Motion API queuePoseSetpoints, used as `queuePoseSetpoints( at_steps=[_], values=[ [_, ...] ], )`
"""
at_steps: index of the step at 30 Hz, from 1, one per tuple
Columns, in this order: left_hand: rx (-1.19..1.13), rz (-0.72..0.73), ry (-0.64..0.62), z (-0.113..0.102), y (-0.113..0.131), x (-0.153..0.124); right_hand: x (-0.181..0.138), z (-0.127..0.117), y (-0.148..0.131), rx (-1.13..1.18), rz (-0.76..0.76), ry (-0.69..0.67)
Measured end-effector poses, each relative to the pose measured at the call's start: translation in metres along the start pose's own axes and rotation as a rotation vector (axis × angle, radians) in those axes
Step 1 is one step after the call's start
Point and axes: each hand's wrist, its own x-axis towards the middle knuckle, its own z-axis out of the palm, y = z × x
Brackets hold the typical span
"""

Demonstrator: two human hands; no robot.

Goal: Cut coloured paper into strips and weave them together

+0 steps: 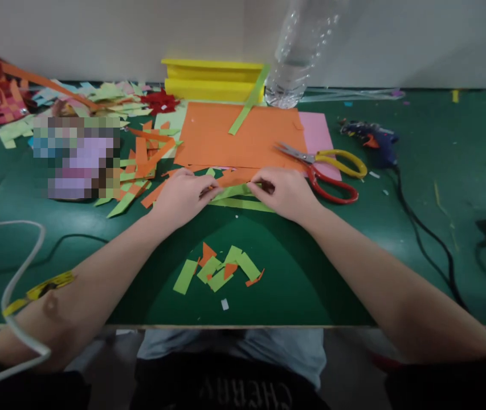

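Note:
A light green paper strip (238,191) stretches between my two hands, just above the green tabletop. My left hand (183,196) pinches its left end between thumb and fingers. At the other end, my right hand (284,195) is closed on the strip in the same way. Another green strip (251,205) lies right below it. Behind my hands is a stack of orange paper sheets (234,134) with a pink sheet (317,131) under its right side. Scissors (332,168) with one yellow and one red handle lie beyond my right hand, their blades over the orange sheet.
Green and orange paper scraps (221,269) lie near the front edge. Cut strips (138,165) are heaped at left. A clear plastic bottle (298,57) and a yellow folded piece (212,82) stand by the wall. A glue gun (373,139) with its black cord lies at right.

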Motion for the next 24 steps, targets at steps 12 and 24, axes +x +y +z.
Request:
queuePoseSetpoints(
  at_steps=[12,24],
  values=[
    [0.083,0.049,-0.008,-0.001,0.001,-0.001,-0.001,0.001,0.002,0.012,-0.02,-0.035],
    [0.213,0.17,0.111,-0.001,0.012,-0.006,-0.021,-0.01,0.002,-0.058,-0.078,-0.05]
  ],
)
